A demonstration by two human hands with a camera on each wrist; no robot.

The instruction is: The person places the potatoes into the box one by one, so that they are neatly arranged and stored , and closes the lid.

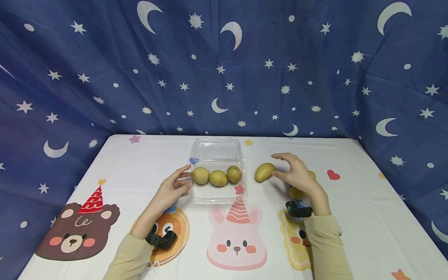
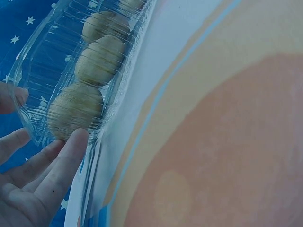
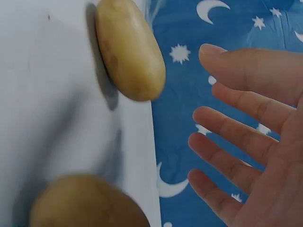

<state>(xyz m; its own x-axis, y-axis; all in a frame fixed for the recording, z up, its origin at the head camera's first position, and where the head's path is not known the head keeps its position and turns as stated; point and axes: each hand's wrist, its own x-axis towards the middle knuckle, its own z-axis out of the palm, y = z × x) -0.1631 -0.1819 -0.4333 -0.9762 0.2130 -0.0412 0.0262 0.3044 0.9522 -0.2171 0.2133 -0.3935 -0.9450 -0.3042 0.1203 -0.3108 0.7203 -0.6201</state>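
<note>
A clear plastic clamshell box [image 1: 210, 196] lies with its lid [image 1: 217, 149] folded back, and three potatoes [image 1: 218, 178] sit in a row inside it. At the box's left side is my left hand [image 1: 172, 189], its fingertips right at the wall and its fingers spread in the left wrist view. Right of the box a longish potato [image 1: 265, 172] lies on the table. Just beside that potato, my right hand [image 1: 295, 174] hovers with fingers apart and nothing between them. More potato skin [image 1: 296, 193] shows from under the right hand, partly hidden by it.
The white table cover [image 1: 140, 167] carries printed cartoon animals, among them a bear [image 1: 78, 233] and a rabbit [image 1: 238, 245]. A blue curtain [image 1: 252, 101] with stars and moons hangs behind the table's far edge. Both wrists wear black camera straps.
</note>
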